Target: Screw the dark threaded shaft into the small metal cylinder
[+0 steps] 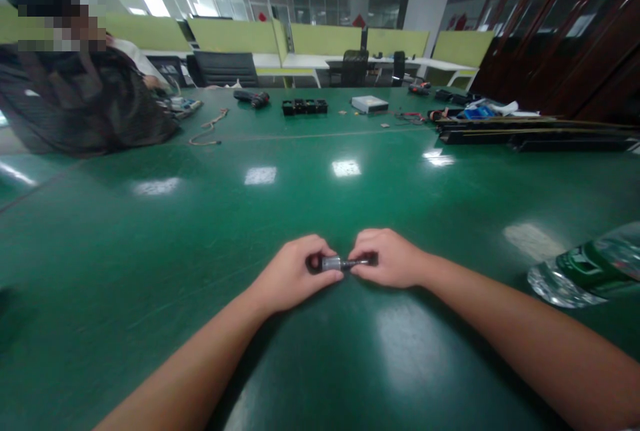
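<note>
A person's two hands meet near the middle of the bench (300, 204), both curled around one small rod-shaped tool (332, 263) with a grey barrel and dark ends. The left hand (293, 271) is nearly closed, its thumb and fingers around the thicker end and the barrel. The right hand (390, 259) pinches the thin dark shaft, thumb below and fingertips above, with the other fingers folded in. The tool lies roughly level between them; whether it touches the bench cannot be told.

A clear bottle (597, 268) with a green label is to the right of the right forearm, cut off by the picture's edge; whether it stands or lies is unclear. Toward the far side of the bench are a dark bag (107, 111) on the left, a bent cord (203, 132), a dark power drill (253, 98), a row of black blocks (305, 107) and a pale flat box (370, 104). Long black strips (500, 132) lie at the right. Another person (131, 54) sits behind the bag.
</note>
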The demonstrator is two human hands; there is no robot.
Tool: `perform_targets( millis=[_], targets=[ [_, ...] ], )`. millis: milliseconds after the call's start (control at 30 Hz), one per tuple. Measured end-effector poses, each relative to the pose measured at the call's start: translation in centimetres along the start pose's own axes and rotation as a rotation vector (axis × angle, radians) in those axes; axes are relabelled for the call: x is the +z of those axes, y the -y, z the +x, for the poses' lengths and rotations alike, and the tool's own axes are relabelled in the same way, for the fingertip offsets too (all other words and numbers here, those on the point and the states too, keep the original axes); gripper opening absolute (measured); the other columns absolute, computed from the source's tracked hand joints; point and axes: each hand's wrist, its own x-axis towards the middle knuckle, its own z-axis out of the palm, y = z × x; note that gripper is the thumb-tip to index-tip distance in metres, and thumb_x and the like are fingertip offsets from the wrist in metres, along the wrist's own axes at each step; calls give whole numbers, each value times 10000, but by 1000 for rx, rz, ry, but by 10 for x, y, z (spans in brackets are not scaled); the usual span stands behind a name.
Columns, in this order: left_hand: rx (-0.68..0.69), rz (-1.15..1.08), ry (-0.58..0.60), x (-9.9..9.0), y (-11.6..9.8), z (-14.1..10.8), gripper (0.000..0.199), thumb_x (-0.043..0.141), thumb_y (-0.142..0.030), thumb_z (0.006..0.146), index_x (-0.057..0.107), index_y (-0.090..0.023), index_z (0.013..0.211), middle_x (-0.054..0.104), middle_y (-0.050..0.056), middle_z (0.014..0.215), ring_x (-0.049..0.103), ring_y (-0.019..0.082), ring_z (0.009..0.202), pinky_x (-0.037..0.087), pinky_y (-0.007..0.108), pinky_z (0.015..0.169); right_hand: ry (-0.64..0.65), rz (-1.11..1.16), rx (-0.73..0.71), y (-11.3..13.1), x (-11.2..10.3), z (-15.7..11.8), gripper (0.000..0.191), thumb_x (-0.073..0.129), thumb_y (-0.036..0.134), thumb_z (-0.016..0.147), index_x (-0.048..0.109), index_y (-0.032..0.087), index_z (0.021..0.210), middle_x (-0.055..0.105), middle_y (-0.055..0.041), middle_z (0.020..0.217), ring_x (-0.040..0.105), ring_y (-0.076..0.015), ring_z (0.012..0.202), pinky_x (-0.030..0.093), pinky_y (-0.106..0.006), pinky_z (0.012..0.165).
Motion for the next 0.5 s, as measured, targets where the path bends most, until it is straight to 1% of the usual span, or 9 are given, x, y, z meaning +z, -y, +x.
perform_targets(
  millis=[233, 500],
  targets=[
    [-7, 7, -1, 1, 0, 0, 227, 744, -394, 816, 684, -188, 889, 627, -2, 803, 582, 154, 727, 424, 260, 661, -22, 8, -23, -2, 1, 0, 118, 695, 173, 796, 752, 152, 896, 700, -56, 822, 627, -171, 773, 471, -275, 717],
    [-24, 26, -2, 1, 0, -1, 229, 728, -401, 822, 676, -186, 881, 619, -2, 783, 573, 157, 713, 417, 259, 650, -15, 4, -24, -2, -2, 0, 103, 686, 173, 792, 745, 158, 875, 694, -47, 797, 618, -167, 751, 463, -274, 704]
  ],
)
